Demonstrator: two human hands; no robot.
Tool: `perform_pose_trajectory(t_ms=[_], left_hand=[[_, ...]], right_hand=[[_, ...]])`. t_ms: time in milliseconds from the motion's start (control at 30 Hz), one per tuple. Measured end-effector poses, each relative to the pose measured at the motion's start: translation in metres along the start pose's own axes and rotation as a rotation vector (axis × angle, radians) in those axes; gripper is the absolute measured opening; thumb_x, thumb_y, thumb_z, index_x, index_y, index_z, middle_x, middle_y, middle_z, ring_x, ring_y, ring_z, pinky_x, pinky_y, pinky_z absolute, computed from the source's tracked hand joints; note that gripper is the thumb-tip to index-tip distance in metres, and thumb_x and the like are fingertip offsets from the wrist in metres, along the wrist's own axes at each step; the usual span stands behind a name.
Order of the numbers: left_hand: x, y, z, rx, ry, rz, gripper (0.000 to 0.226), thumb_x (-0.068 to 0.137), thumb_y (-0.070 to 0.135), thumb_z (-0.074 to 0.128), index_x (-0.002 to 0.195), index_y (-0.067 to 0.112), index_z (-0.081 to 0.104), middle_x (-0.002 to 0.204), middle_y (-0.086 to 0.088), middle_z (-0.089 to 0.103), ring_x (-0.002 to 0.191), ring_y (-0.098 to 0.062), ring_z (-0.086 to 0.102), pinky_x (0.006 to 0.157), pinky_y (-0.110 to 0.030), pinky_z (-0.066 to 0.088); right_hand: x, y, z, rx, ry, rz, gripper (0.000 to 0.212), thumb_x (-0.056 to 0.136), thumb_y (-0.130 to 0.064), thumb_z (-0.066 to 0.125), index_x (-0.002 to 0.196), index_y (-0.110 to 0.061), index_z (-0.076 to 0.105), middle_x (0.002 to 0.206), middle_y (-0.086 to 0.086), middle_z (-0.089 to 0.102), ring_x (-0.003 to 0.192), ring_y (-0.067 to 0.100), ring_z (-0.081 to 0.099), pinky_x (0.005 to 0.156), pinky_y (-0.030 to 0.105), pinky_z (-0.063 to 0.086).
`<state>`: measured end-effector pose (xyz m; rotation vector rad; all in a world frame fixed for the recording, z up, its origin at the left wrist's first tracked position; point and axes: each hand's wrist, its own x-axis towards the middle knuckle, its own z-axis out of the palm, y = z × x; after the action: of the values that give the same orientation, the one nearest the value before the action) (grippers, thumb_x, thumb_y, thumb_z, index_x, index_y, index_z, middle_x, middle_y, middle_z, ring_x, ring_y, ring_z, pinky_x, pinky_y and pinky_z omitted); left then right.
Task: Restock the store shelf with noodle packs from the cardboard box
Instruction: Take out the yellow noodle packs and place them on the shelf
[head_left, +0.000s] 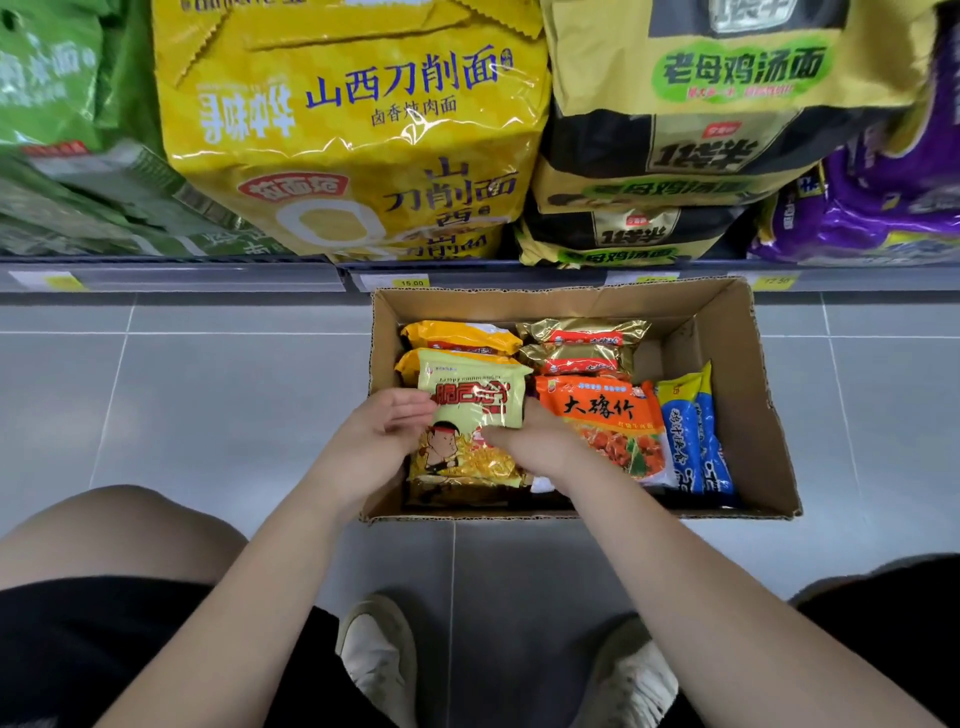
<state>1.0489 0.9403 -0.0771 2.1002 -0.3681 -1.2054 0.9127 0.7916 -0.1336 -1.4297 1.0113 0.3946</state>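
Note:
An open cardboard box (737, 364) stands on the floor below the store shelf (171, 278). Inside lie several noodle packs: a pale yellow-green pack with a cartoon figure (470, 410), an orange pack (605, 421), gold packs (582, 343), yellow packs (457, 338) and blue packs (693, 441). My left hand (382, 441) holds the left edge of the yellow-green pack. My right hand (535, 444) grips its right side, thumb on the front. The pack is tilted up at the box's near left.
The shelf above holds big multi-packs: green (62, 130) at left, yellow (353, 130) in the middle, black-and-gold (675, 156) to the right, purple (883, 208) at far right. Price tags line the shelf edge. Grey floor tiles surround the box; my knees and shoes are below.

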Motion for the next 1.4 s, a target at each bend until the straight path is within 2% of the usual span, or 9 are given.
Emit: perform_pose_trajectory(t_ms=[167,267,367,500,567,800,933,1200,1400], left_hand=[[0.007,0.0,0.007,0.007,0.032,-0.042,0.038,0.1,-0.004,0.052,0.133,0.014,0.057,0.126,0.002,0.066,0.12,-0.01,0.06,0.111,-0.035,0.045],[0.014,-0.001,0.016,0.037,0.067,-0.069,0.033,0.099,0.005,0.057,0.13,0.018,0.059,0.122,0.004,0.065,0.121,-0.013,0.059,0.109,-0.033,0.045],[0.022,-0.003,0.027,0.088,0.069,-0.128,0.039,0.099,0.009,0.06,0.137,0.013,0.053,0.129,0.001,0.06,0.12,-0.016,0.056,0.095,-0.026,0.045],[0.035,-0.007,0.042,0.162,0.046,-0.242,0.048,0.1,0.008,0.058,0.146,0.009,0.043,0.139,-0.008,0.058,0.087,-0.013,0.06,0.056,-0.012,0.044],[0.045,-0.014,0.045,0.218,0.011,-0.297,0.044,0.098,0.006,0.06,0.14,0.01,0.049,0.133,-0.01,0.062,0.085,-0.014,0.059,0.051,-0.014,0.042],[0.072,-0.039,0.058,0.264,0.041,-0.407,0.036,0.079,-0.001,0.065,0.114,0.008,0.062,0.111,-0.012,0.069,0.101,-0.031,0.068,0.077,-0.034,0.058],[0.11,-0.091,0.068,0.278,0.098,-0.413,0.06,0.059,0.013,0.064,0.119,0.011,0.057,0.124,-0.017,0.062,0.102,-0.033,0.068,0.088,-0.046,0.06],[0.054,-0.022,0.078,0.355,0.156,-0.354,0.071,0.084,0.008,0.077,0.138,0.004,0.032,0.143,-0.022,0.037,0.128,-0.038,0.051,0.105,-0.044,0.044],[0.054,-0.019,0.068,0.35,0.079,-0.266,0.047,0.089,0.015,0.074,0.132,0.01,0.055,0.131,-0.011,0.066,0.12,-0.03,0.062,0.096,-0.038,0.051]], right_hand=[[-0.022,-0.016,-0.062,-0.108,-0.029,-0.06,0.055,0.092,-0.045,0.068,0.139,-0.023,0.049,0.131,-0.008,0.061,0.111,0.019,0.061,0.084,0.035,0.052],[-0.032,-0.016,-0.089,-0.157,-0.023,-0.086,0.039,0.095,-0.041,0.067,0.129,-0.026,0.056,0.117,-0.007,0.069,0.104,0.017,0.065,0.091,0.037,0.054],[-0.043,-0.006,-0.107,-0.125,-0.02,-0.066,0.039,0.095,-0.034,0.068,0.131,-0.029,0.054,0.121,-0.011,0.068,0.11,0.012,0.064,0.104,0.041,0.048],[-0.05,0.011,-0.12,-0.078,-0.035,-0.042,0.039,0.097,-0.026,0.067,0.133,-0.032,0.053,0.13,-0.009,0.066,0.118,0.014,0.062,0.11,0.046,0.045],[-0.053,0.018,-0.126,-0.045,-0.035,-0.038,0.043,0.096,-0.029,0.068,0.136,-0.033,0.054,0.129,-0.012,0.068,0.119,0.013,0.063,0.109,0.048,0.046],[-0.064,0.028,-0.145,0.044,-0.013,-0.026,0.05,0.092,-0.036,0.072,0.138,-0.033,0.052,0.126,-0.013,0.07,0.119,0.015,0.065,0.108,0.049,0.047],[-0.072,0.031,-0.152,0.094,0.029,-0.036,0.04,0.096,-0.027,0.067,0.134,-0.03,0.054,0.122,-0.012,0.071,0.115,0.014,0.066,0.103,0.043,0.051],[-0.068,0.037,-0.155,0.157,0.06,-0.049,0.042,0.095,-0.027,0.069,0.135,-0.029,0.055,0.123,-0.009,0.072,0.117,0.017,0.066,0.107,0.049,0.049],[-0.067,0.039,-0.155,0.169,0.057,-0.061,0.046,0.094,-0.031,0.071,0.136,-0.032,0.054,0.124,-0.01,0.071,0.118,0.016,0.065,0.108,0.05,0.047]])
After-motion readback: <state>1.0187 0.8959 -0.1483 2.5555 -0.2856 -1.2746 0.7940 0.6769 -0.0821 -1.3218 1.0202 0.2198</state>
